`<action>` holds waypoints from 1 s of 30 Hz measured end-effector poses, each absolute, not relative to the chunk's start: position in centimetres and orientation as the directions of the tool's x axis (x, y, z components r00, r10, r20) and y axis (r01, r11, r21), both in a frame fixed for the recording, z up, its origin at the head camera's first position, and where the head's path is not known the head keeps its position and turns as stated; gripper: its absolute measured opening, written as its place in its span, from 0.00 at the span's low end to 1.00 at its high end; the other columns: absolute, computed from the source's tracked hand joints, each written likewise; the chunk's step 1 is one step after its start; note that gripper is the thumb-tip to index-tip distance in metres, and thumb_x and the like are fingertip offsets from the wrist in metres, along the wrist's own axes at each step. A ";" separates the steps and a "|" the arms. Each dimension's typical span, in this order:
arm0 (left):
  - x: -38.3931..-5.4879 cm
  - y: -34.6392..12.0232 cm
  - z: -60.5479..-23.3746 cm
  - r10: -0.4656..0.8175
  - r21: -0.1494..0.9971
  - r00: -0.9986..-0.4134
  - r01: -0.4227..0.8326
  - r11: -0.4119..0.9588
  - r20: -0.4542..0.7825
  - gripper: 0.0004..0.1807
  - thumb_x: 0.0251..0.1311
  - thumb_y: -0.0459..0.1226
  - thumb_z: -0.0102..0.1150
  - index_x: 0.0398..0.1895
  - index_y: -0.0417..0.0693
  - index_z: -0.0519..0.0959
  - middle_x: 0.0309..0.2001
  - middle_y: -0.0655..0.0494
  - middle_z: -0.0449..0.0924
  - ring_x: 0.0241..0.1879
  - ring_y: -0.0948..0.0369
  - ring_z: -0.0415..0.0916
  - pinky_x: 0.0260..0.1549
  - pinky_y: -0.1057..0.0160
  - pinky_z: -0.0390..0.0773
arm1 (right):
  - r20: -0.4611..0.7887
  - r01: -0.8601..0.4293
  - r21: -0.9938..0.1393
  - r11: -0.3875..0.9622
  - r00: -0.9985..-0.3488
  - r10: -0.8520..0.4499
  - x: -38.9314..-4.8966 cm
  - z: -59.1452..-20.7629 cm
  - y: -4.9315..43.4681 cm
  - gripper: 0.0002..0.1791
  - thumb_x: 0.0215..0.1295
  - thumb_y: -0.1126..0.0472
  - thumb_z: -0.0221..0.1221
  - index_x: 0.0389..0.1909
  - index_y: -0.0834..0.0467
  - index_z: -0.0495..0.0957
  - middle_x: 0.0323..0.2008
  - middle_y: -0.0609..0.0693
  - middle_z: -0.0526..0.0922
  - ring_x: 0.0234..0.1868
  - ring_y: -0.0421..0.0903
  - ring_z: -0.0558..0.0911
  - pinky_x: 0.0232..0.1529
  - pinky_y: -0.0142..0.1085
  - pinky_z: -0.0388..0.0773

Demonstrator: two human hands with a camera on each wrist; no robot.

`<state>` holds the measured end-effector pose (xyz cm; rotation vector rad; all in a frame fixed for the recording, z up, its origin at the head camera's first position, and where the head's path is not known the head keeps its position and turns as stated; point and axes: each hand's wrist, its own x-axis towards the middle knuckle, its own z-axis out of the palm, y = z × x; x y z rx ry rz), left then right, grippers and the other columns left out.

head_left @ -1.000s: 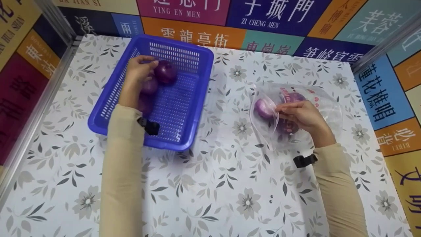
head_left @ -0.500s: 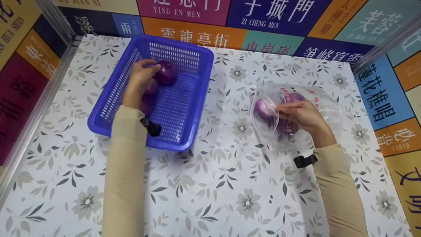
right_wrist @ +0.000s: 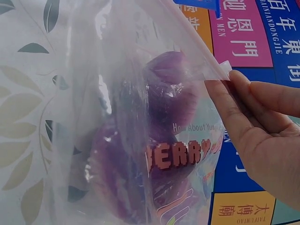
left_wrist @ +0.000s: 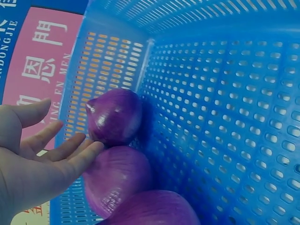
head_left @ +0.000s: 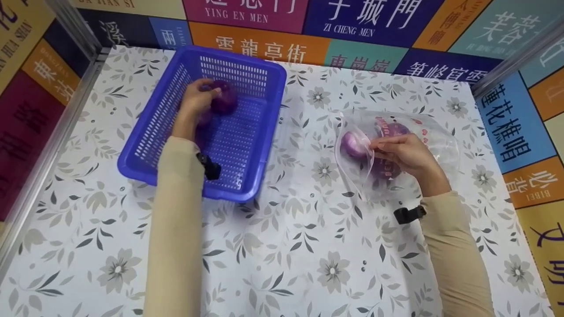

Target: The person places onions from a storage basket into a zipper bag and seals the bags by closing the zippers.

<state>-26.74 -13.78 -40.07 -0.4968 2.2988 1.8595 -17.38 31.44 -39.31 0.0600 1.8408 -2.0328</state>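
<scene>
My left hand (head_left: 196, 100) is inside a blue plastic basket (head_left: 276, 94), beside the farthest red onion (head_left: 227, 99). The left wrist view shows its fingers spread, fingertips right at that onion's side, with the thumb apart. A second onion (left_wrist: 119, 176) and a third onion (left_wrist: 154, 211) lie in a row along the basket's wall, partly hidden by the hand in the head view. My right hand (head_left: 410, 158) pinches the edge of a clear printed zip bag (head_left: 440, 132), lifting its mouth. Inside the bag, an onion (head_left: 353, 145) sits near the opening, with more purple onion behind the print.
Both things stand on a table with a floral cover (head_left: 282, 255). Panels with large lettering (head_left: 264, 48) wall it in at the back and both sides. The bag lies right of the basket, with a strip of table between them.
My left hand has shifted a little right, and its fingers now overlap the farthest onion in the head view. The right hand holds the bag's edge at the same place.
</scene>
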 end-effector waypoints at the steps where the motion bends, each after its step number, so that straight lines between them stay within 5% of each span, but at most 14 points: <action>1: -26.8 -13.8 -40.2 -0.159 0.921 -0.938 -0.337 0.197 -0.309 0.26 0.61 0.31 0.52 0.63 0.39 0.64 0.58 0.42 0.65 0.55 0.54 0.64 0.55 0.61 0.67 | -0.294 0.318 -0.947 -0.055 -0.920 -0.259 -17.4 -39.3 31.4 0.11 0.60 0.79 0.49 0.36 0.72 0.80 0.33 0.57 0.83 0.37 0.48 0.82 0.46 0.37 0.76; 12: -26.9 -13.5 -40.5 -0.101 0.918 -0.951 -0.309 0.250 -0.293 0.27 0.61 0.29 0.49 0.64 0.37 0.60 0.62 0.40 0.61 0.60 0.54 0.59 0.59 0.66 0.61 | -0.305 0.331 -0.941 -0.067 -0.918 -0.253 -17.4 -39.0 31.4 0.10 0.60 0.78 0.50 0.36 0.72 0.80 0.33 0.57 0.83 0.37 0.48 0.82 0.47 0.38 0.76; 30: -27.0 -13.4 -41.0 -0.076 0.915 -0.947 -0.322 0.242 -0.314 0.26 0.61 0.30 0.50 0.63 0.38 0.62 0.60 0.42 0.63 0.58 0.53 0.62 0.56 0.64 0.66 | -0.300 0.329 -0.941 -0.075 -0.918 -0.259 -17.3 -39.1 31.3 0.11 0.60 0.79 0.49 0.36 0.72 0.80 0.33 0.57 0.83 0.38 0.49 0.82 0.46 0.38 0.76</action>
